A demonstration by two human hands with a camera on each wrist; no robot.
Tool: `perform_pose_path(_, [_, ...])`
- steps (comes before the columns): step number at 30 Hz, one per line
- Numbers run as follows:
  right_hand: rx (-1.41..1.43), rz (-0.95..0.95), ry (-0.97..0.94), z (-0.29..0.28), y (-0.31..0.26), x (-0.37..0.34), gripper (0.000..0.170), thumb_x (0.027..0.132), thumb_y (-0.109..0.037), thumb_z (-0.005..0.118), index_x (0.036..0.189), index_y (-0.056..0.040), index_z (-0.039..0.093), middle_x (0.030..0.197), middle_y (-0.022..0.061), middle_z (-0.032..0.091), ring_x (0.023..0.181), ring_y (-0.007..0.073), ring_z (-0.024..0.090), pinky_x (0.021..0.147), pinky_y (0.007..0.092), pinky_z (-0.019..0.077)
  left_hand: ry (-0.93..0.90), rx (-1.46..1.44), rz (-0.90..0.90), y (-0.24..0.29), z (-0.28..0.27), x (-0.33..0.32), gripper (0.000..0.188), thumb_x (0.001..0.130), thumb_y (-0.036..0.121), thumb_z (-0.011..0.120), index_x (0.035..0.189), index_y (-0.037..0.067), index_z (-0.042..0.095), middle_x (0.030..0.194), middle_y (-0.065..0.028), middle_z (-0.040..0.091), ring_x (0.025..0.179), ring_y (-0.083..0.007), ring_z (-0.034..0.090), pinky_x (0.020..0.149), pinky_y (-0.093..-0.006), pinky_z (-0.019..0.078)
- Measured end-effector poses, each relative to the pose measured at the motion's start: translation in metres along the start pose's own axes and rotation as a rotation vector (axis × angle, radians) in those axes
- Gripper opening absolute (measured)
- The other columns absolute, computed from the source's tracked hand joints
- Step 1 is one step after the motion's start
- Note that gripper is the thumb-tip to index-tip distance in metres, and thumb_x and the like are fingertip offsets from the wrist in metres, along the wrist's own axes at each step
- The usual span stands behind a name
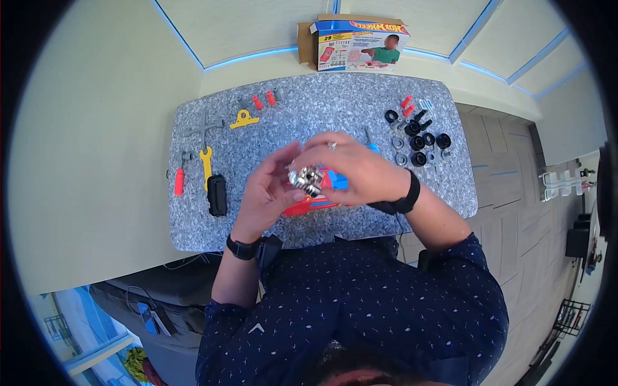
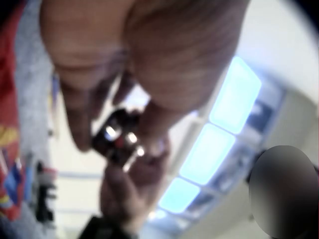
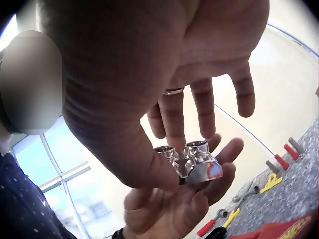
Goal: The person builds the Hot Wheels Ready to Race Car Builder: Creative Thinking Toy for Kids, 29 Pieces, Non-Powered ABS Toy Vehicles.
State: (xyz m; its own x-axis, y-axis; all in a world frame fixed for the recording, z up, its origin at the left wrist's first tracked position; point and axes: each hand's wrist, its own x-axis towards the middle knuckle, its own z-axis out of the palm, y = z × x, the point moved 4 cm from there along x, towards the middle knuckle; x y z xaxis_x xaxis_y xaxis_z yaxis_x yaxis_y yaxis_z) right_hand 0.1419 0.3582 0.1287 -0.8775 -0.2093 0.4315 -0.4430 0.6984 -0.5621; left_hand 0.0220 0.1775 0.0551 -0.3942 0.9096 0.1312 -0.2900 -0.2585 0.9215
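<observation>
A shiny chrome toy engine piece point(image 1: 308, 181) is held up between both hands over the table. My right hand point(image 1: 360, 168) pinches it with the thumb on the near side, while its outer fingers stretch out in the right wrist view. From the other side my left hand point(image 1: 262, 193) grips it, thumb below and fingers round the back. In the right wrist view the chrome piece point(image 3: 202, 162) shows round open tubes on top. Below the hands lies a red toy car point(image 1: 299, 207) with a blue part point(image 1: 337, 181), mostly hidden by the hands.
At left lie a grey cross wrench point(image 1: 205, 132), a yellow wrench point(image 1: 206, 164), a red screwdriver point(image 1: 179, 183), a black part point(image 1: 217, 195) and a yellow bracket point(image 1: 244, 119). Several black wheels point(image 1: 418, 158) and small parts are at right. A toy box point(image 1: 360, 48) stands behind the table.
</observation>
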Motion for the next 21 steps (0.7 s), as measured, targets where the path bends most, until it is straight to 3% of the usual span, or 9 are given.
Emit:
perform_pose_path(4, [0.105, 0.031, 0.084, 0.008, -0.011, -0.008, 0.067, 0.087, -0.005, 0.086, 0.151, -0.0093, 0.067, 0.146, 0.0152, 0.071, 0.138, 0.0382, 0.066, 0.12, 0.051, 0.0493, 0.034, 0.094, -0.041, -0.004, 0.003, -0.007, 0.074, 0.098, -0.001, 0.085, 0.164, 0.001, 0.052, 0.166, -0.0152, 0.054, 0.145, -0.0238, 0.062, 0.121, -0.0409, 0.0548])
perform_pose_path(7, [0.03, 0.174, 0.293, 0.002, -0.009, -0.027, 0.066, 0.089, -0.012, 0.089, 0.15, -0.0084, 0.065, 0.14, 0.0171, 0.074, 0.131, 0.039, 0.069, 0.112, 0.0489, 0.054, 0.121, 0.199, 0.036, -0.005, -0.004, -0.014, 0.065, 0.096, -0.006, 0.081, 0.156, 0.0, 0.059, 0.155, -0.0139, 0.062, 0.141, -0.0223, 0.065, 0.12, -0.0389, 0.0543])
perform_pose_path(9, [0.077, 0.337, 0.31, 0.004, 0.005, -0.052, 0.064, 0.09, -0.015, 0.09, 0.15, -0.0068, 0.066, 0.14, 0.0172, 0.074, 0.126, 0.0364, 0.071, 0.107, 0.0463, 0.0561, 0.158, 0.404, 0.116, -0.008, -0.021, -0.022, 0.06, 0.092, -0.01, 0.079, 0.149, -0.001, 0.062, 0.147, -0.0126, 0.067, 0.138, -0.0211, 0.066, 0.119, -0.0375, 0.0541])
perform_pose_path(12, [0.028, 0.503, 0.342, 0.012, 0.03, -0.089, 0.057, 0.094, -0.017, 0.089, 0.146, -0.0048, 0.069, 0.136, 0.0167, 0.076, 0.117, 0.0318, 0.074, 0.099, 0.0433, 0.0586, 0.177, 0.52, 0.079, -0.024, -0.041, -0.032, 0.057, 0.086, -0.007, 0.08, 0.141, 0.004, 0.068, 0.139, -0.0119, 0.072, 0.136, -0.0217, 0.068, 0.115, -0.0375, 0.0556])
perform_pose_path(14, [-0.005, 0.587, 0.36, 0.019, 0.041, -0.108, 0.056, 0.095, -0.017, 0.088, 0.146, -0.0045, 0.069, 0.133, 0.0165, 0.077, 0.116, 0.0326, 0.075, 0.098, 0.0437, 0.0584, 0.171, 0.744, 0.07, -0.026, -0.047, -0.036, 0.057, 0.083, -0.001, 0.085, 0.137, 0.007, 0.071, 0.139, -0.0112, 0.072, 0.138, -0.025, 0.067, 0.116, -0.0407, 0.0542])
perform_pose_path(17, [-0.046, 0.603, 0.322, 0.032, 0.05, -0.125, 0.052, 0.096, -0.018, 0.087, 0.144, -0.0066, 0.072, 0.134, 0.0106, 0.079, 0.118, 0.025, 0.073, 0.094, 0.0386, 0.0559, 0.187, 0.923, 0.104, -0.034, -0.057, -0.037, 0.056, 0.079, 0.006, 0.09, 0.133, 0.012, 0.074, 0.14, -0.01, 0.074, 0.141, -0.0297, 0.065, 0.12, -0.046, 0.0497])
perform_pose_path(20, [0.021, 0.65, 0.333, 0.039, 0.05, -0.132, 0.05, 0.095, -0.016, 0.087, 0.14, -0.0021, 0.072, 0.134, 0.0184, 0.077, 0.121, 0.0374, 0.075, 0.101, 0.0451, 0.0586, 0.169, 0.972, 0.113, -0.046, -0.06, -0.039, 0.057, 0.077, 0.01, 0.093, 0.132, 0.013, 0.075, 0.143, -0.0088, 0.073, 0.145, -0.0325, 0.062, 0.124, -0.05, 0.0436])
perform_pose_path(21, [0.027, 0.646, 0.334, 0.04, 0.05, -0.133, 0.049, 0.095, -0.015, 0.087, 0.14, -0.0018, 0.072, 0.134, 0.0187, 0.077, 0.122, 0.0379, 0.074, 0.102, 0.0454, 0.0586, 0.155, 0.981, 0.11, -0.048, -0.06, -0.039, 0.058, 0.077, 0.011, 0.093, 0.132, 0.013, 0.075, 0.144, -0.0085, 0.073, 0.146, -0.0331, 0.061, 0.126, -0.051, 0.0415])
